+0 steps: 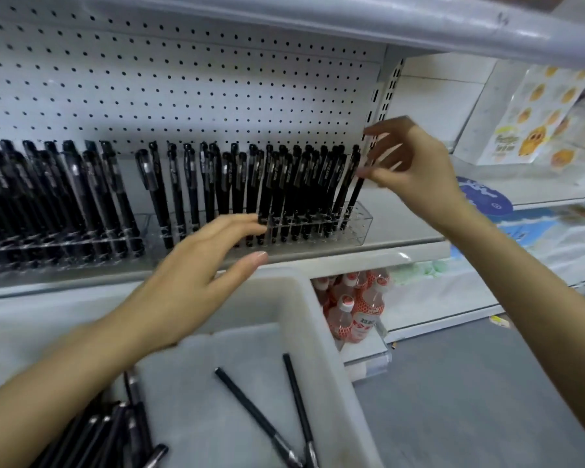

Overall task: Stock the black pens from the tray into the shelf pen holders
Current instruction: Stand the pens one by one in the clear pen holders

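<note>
Black capped pens (284,184) stand upright in rows in a clear acrylic pen holder (360,228) on a white metal shelf (368,253), in front of a white pegboard back panel (183,79). A second clear acrylic holder (65,246) to the left is packed with more black pens.

The person's right hand (412,160) is raised at the right end of the row with its fingers curled and its thumb tip touching the rightmost pen (352,204). Motion blur makes it impossible to tell whether the hand grasps that pen or has let go. The left hand (196,265) reaches forward, released, with fingers straight and holding nothing, its fingertips in front of the pens' lower ends near the holder's middle.

Below the hands, a white plastic tray (321,336) holds two loose black pens (250,409) lying apart on its floor and a bunch of black pens (112,434) heaped at its near left. Pink-labelled plastic bottles (352,309) stand on a lower level just right of the tray. Sheets with yellow cartoon faces (537,119) show at far right.
</note>
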Motion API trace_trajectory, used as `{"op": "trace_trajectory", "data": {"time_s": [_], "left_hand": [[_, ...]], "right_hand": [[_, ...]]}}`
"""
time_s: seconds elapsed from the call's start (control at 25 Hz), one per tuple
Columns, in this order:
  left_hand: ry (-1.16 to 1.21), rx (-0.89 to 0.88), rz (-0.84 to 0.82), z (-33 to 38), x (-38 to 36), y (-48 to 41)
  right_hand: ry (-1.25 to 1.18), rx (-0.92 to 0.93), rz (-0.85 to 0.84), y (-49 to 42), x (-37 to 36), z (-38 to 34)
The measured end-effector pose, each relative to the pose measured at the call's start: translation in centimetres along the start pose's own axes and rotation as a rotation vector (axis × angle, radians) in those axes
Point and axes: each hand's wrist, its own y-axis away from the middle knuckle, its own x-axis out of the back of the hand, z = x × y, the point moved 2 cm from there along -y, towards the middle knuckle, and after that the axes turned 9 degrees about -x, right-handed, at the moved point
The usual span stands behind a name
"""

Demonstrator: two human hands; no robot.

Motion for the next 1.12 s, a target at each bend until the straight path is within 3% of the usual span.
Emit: {"op": "trace_trajectory", "data": {"time_s": [0.12, 0.28, 0.36, 0.44, 0.56, 0.88, 1.0, 1.12], "left_hand": [[-0.011, 0.094, -0.086, -0.6, 1.0, 2.0], [-0.112, 0.224, -0.139, -2.7, 2.2, 6.1], [-0.183, 0.257, -0.160, -3.4, 2.7, 7.4], [-0.219, 0.294, -0.173, -3.7, 3.0, 8.2], [-0.240, 0.300, -0.150, -3.9, 2.7, 8.6], [-0.208, 0.260, -0.083, -4.2, 2.7, 8.8], [-0.093, 0.240, 0.018, -4.5, 2.9, 9.0], [0.032, 0.160, 0.098, -4.0, 3.4, 8.9]], "right_hand": [[-0.223, -0.022, -0.056, 2.7, -0.7, -3.7], [-0.390, -0.197, -0.442, 10.1, -5.7, -6.9], [-0.300, -0.342, -0.647, 14.0, -8.8, -6.9], [0.010, -0.347, -0.747, 16.3, -11.7, -6.1], [0.314, -0.309, -0.785, 17.4, -14.5, -5.6], [0.475, -0.329, -0.885, 18.5, -17.3, -4.3], [0.406, -0.328, -0.930, 18.4, -17.5, -4.9], [-0.004, -0.424, -0.929, 17.3, -16.3, -6.7]]}}
